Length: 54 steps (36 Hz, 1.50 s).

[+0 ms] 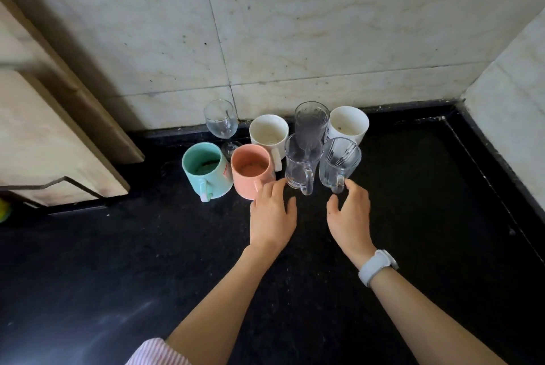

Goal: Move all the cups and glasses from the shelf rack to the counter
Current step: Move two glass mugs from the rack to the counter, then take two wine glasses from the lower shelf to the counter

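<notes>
Several cups and glasses stand grouped on the black counter [147, 261] by the wall: a mint mug [206, 173], a pink mug [250, 171], a wine glass [220, 122], two white mugs [269, 134] [348, 125], a tall glass [310, 125] and two clear handled glass mugs [300, 164] [339, 162]. My left hand [272, 214] hovers with fingers apart just in front of the pink mug and the left glass mug. My right hand [351, 214] is open, its fingertips at the handle of the right glass mug. Neither hand holds anything.
A pale wooden board [50, 134] leans in a dark wire rack [67, 184] at the left. Marble wall tiles [295, 25] close the back and right side, forming a corner. A green-yellow object [3, 211] peeks in at the left edge.
</notes>
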### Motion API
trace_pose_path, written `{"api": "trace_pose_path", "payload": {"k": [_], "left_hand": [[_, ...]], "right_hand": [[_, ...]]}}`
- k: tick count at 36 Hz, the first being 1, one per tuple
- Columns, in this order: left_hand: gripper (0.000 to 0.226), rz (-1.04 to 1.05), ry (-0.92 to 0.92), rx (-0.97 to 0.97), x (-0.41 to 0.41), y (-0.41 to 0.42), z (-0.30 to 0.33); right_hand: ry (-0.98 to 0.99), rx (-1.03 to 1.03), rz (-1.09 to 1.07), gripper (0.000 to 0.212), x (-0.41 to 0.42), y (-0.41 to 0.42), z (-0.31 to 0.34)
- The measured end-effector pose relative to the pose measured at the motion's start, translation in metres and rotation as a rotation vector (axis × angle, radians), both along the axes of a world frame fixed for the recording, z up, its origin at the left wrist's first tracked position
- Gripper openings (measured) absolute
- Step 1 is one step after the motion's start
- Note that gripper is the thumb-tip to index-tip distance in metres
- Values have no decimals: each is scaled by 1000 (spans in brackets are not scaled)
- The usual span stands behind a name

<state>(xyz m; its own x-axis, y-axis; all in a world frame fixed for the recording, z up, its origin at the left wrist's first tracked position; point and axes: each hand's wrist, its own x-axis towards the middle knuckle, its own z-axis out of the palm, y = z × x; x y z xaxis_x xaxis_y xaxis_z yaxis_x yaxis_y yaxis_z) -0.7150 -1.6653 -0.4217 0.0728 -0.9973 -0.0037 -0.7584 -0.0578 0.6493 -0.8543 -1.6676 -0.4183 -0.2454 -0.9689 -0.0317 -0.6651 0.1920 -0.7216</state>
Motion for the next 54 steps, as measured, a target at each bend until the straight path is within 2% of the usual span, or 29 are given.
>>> {"api": "trace_pose_path", "payload": {"k": [3, 9, 15, 23, 29, 34, 44, 54], "left_hand": [[38, 27, -111, -22, 30, 23, 16], [43, 214, -324, -58, 127, 99, 50], [44, 494, -510, 21, 237, 252, 90], [41, 929, -576, 122, 309, 556, 127], [38, 1241, -640, 287, 312, 778, 147], [38, 1525, -591, 333, 302, 927, 156], [37, 1944, -508, 372, 301, 1118, 158], [39, 2109, -495, 372, 407, 1262, 194]], "right_hand": [[45, -83, 81, 43, 25, 17, 22], [109, -194, 535, 35, 110, 54, 62], [268, -258, 945, 42, 223, 148, 87], [333, -401, 1451, 44, 356, 375, 106], [329, -532, 1830, 41, 431, 578, 126], [289, -626, 2143, 41, 471, 721, 137], [171, -799, 2489, 38, 542, 934, 149], [103, -767, 2660, 41, 659, 1099, 176]]}}
